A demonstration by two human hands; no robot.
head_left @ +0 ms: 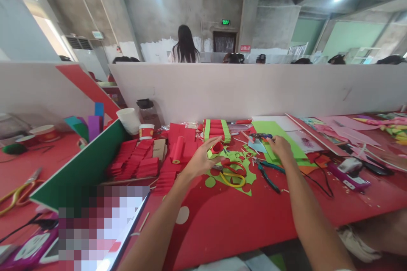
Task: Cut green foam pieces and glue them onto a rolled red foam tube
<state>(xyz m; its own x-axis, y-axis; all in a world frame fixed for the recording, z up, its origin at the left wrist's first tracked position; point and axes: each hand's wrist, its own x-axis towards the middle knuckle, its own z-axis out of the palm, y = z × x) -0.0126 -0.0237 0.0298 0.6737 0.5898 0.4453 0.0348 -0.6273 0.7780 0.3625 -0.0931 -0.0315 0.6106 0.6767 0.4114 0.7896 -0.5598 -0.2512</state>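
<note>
My left hand [205, 159] is closed around a short red paper tube [218, 148] with a light green band, its open end facing up. My right hand [282, 148] reaches over the green paper sheets [282, 135], its fingers closed at the end of a small dark blue tool [261, 136] whose kind I cannot make out. Below my left hand lie scissors [234, 175] with red and yellow handles, on green paper scraps [248, 173]. Teal-handled pliers [269, 178] rest on the table near my right forearm. Behind the left hand stands a bundle of red tubes [217, 129] with green bands.
Folded red paper stacks [136, 159] and another red tube [178, 150] lie left, beside a green board [82, 163]. Paper cups [146, 131] stand at the back. A white partition [222, 91] closes the far side. A purple device [349, 178] with a cable lies right.
</note>
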